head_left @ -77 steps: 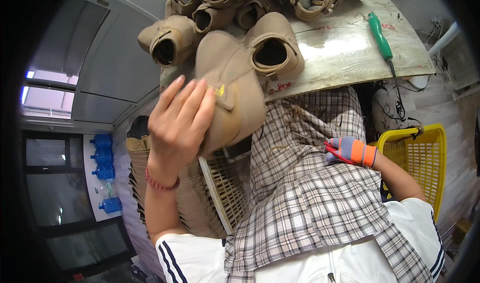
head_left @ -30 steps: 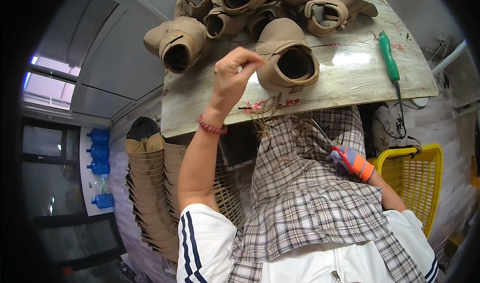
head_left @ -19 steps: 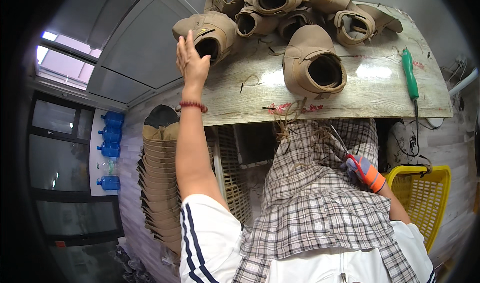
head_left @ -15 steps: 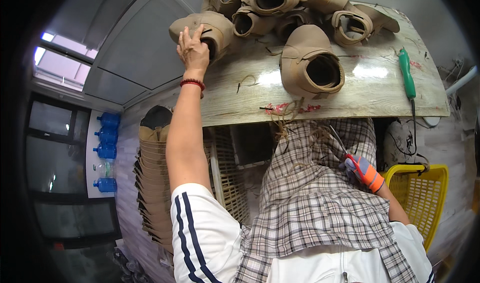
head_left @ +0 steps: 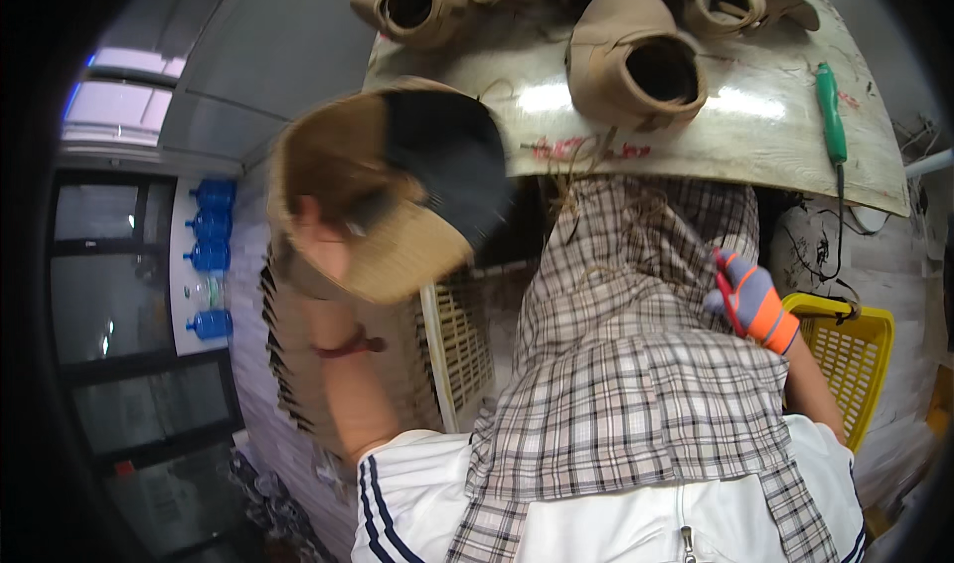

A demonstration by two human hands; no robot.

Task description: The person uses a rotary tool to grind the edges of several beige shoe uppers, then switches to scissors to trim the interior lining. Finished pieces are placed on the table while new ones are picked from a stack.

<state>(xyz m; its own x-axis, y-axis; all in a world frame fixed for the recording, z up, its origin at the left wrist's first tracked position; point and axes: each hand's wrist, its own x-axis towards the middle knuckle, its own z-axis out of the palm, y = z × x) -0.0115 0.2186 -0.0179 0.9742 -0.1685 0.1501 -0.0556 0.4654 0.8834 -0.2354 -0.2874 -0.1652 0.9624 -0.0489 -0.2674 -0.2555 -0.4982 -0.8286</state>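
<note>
My left hand [head_left: 323, 240] is closed on a tan cap [head_left: 422, 260], gripping its near-left side. The cap is tipped so its hollow inside and black lining show, and it is smeared by motion. My fingers are partly hidden inside it. Below, along my left forearm, stands a tall stack of nested tan caps [head_left: 298, 384]. My right hand [head_left: 760, 305], in a grey and orange glove, rests at the right of my lap, closed round the red handles of scissors [head_left: 727, 290]. A single tan cap [head_left: 621, 71] sits on the table in front of me.
Several more tan caps [head_left: 422, 6] lie along the far part of the wooden table [head_left: 477, 121]. A green corded hand tool [head_left: 831, 116] lies at its right. A yellow plastic basket [head_left: 845, 364] stands right of me; a pale slatted crate [head_left: 462, 344] stands left of my lap.
My left hand has left a cap at the far left of the table and come back towards me, now holding a cap near the stack. The gloved hand still holds the scissors.
</note>
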